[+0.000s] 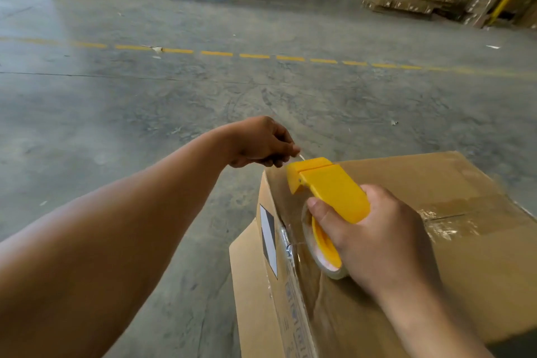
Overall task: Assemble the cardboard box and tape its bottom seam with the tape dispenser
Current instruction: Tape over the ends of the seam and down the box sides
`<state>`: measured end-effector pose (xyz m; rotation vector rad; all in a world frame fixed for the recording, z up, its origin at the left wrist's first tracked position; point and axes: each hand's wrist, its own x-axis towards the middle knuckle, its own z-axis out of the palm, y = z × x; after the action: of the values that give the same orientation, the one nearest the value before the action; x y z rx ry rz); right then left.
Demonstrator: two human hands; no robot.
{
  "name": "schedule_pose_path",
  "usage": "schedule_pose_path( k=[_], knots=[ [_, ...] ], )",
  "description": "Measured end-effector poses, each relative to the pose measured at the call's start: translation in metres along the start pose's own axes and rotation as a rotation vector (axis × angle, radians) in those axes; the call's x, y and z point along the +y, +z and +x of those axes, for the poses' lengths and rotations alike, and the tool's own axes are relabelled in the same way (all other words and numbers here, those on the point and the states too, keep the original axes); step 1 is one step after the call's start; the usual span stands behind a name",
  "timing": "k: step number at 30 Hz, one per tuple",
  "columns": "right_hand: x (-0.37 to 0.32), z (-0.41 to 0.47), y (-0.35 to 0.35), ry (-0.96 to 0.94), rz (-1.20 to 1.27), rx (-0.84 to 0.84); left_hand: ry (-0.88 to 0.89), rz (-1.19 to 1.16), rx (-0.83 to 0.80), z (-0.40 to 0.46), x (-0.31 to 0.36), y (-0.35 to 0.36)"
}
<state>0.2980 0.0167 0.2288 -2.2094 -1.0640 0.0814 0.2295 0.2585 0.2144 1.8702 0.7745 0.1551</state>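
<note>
Over the upturned face of the cardboard box (436, 270), at its left edge, the yellow tape dispenser (331, 192) is being held by the right hand (374, 238), whose fingers are being wrapped round the handle and the clear tape roll (312, 244), with the thumb being laid along the roll's side. Beyond the box's far-left corner, just past the dispenser's nose, the left hand (261, 142) is being kept curled, its fingertips being pinched together on what appears to be the free end of the tape; the strip itself is too thin and pale for certainty. Relative to the box, the dispenser's long axis is being pointed away from the person toward that far-left corner, nose outward, roll toward the near side. Across the box's face, to the right of the dispenser, the seam (447, 216) is being shown running left to right, already glossy with wrinkled tape, with more tape wrapped down the left wall beside a black-and-white label (268, 235). Judged from this, the right hand is the nearer to the box's face, the left being held off its edge, so the coming pull is being set up along the dispenser's axis. Beneath the box, a concrete floor (174, 96) with a dashed yellow line (215, 53) is being shown.
</note>
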Motion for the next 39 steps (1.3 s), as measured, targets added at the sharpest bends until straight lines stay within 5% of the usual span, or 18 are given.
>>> schedule_pose_path(
  k=[6, 15, 39],
  knots=[
    [-0.023, -0.008, 0.0, 0.133, -0.04, -0.107, -0.03, 0.048, -0.091, 0.01, -0.006, -0.013],
    [-0.042, -0.024, -0.012, 0.245, -0.131, -0.185, -0.041, 0.204, -0.004, 0.017, -0.018, -0.016],
    [-0.041, -0.015, -0.003, 0.231, -0.18, -0.186, -0.13, 0.104, -0.025, 0.026, -0.047, -0.006]
  ],
)
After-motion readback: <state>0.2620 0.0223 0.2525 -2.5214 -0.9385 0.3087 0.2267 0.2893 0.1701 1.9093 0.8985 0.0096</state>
